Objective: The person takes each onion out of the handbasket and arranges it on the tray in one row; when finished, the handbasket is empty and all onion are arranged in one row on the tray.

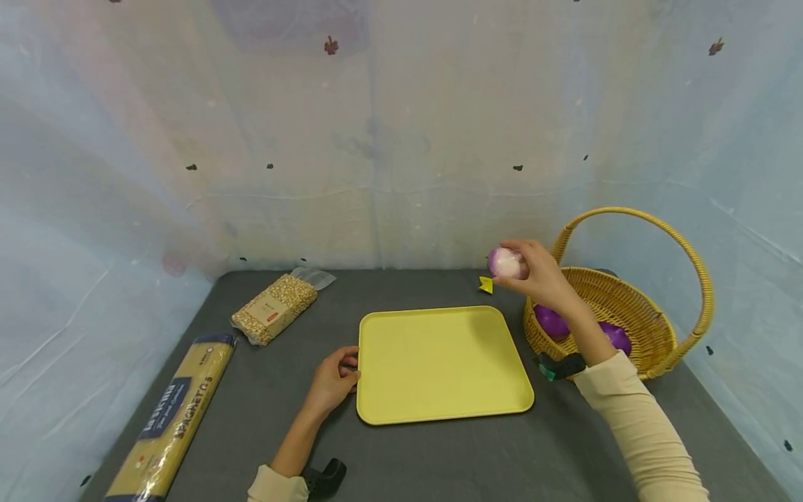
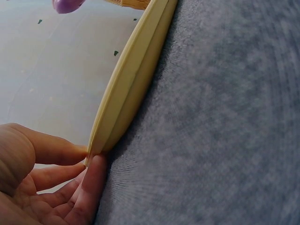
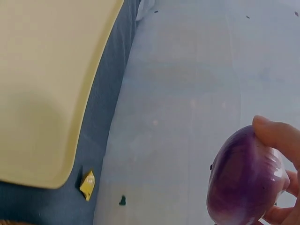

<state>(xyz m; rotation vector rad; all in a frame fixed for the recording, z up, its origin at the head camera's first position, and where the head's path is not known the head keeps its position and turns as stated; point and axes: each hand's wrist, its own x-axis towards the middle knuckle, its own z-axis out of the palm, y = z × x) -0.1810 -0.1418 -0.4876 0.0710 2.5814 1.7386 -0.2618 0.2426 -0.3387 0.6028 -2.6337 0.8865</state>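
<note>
- Grip: left hand (image 1: pixel 335 380) pinched the left rim of the yellow, rectangular, plastic-looking tray (image 1: pixel 439 366).
- Purple-and-whitish, rounded, onion-like vegetable (image 1: pixel 504 263): held up off the dark grey table (image 1: pixel 401 460), out past the tray's far right corner; tray lay nearer the person and leftward of it. Glossy, oval, deep purple in right wrist view; long axis tilted there.
- Right hand (image 1: pixel 533 275): thumb and fingers grasped the vegetable, so much the nearer hand.
- Yellow woven basket (image 1: pixel 646 314): right of tray.
</note>
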